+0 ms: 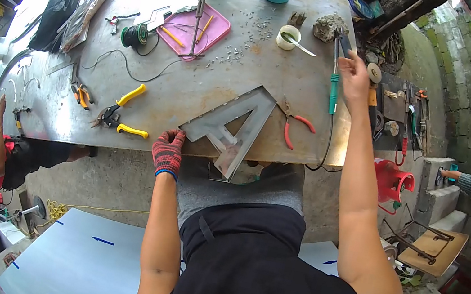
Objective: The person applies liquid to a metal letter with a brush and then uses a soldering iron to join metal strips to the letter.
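- Grey metal worktable (221, 85).
- Grey metal letter A (253, 118) at its near edge, seemingly being steadied, corner pinched by the red-and-black-gloved left hand (168, 151).
- Teal-handled soldering iron (333, 94) beside the bare right hand (356, 79), grip unclear; lifting would call for slack cord (330, 140).

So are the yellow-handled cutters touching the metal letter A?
Apart. The head view shows bare tabletop between the yellow-handled cutters and the metal letter A, which lies off to their right.

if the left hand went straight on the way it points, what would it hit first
Likely the metal letter: its corner lies right at the fingertips of the left hand, though depth there is unclear.
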A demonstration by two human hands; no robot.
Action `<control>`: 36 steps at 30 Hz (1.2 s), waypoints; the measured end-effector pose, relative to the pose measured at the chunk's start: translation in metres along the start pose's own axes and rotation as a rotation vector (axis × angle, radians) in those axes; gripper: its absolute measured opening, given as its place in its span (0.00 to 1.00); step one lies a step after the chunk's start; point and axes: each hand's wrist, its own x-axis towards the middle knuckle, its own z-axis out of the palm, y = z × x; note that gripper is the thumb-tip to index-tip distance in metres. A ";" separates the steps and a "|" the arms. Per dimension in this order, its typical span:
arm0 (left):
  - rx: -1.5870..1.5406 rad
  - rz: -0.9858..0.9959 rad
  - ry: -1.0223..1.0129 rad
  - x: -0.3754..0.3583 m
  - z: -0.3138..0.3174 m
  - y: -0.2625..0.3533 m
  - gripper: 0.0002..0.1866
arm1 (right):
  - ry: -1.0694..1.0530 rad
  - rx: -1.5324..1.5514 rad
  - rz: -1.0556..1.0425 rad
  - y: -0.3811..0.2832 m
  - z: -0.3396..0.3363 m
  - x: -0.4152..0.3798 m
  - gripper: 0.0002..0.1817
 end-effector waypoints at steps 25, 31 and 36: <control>0.064 -0.051 -0.029 -0.008 -0.004 0.019 0.18 | 0.004 -0.682 -0.156 0.026 -0.113 -0.050 0.20; 0.064 -0.072 -0.027 -0.007 -0.003 0.018 0.18 | -0.237 -0.472 -0.191 -0.115 -0.122 -0.074 0.21; 0.036 -0.059 -0.027 -0.007 -0.002 0.016 0.18 | -0.641 -0.392 -0.254 -0.188 -0.074 -0.098 0.21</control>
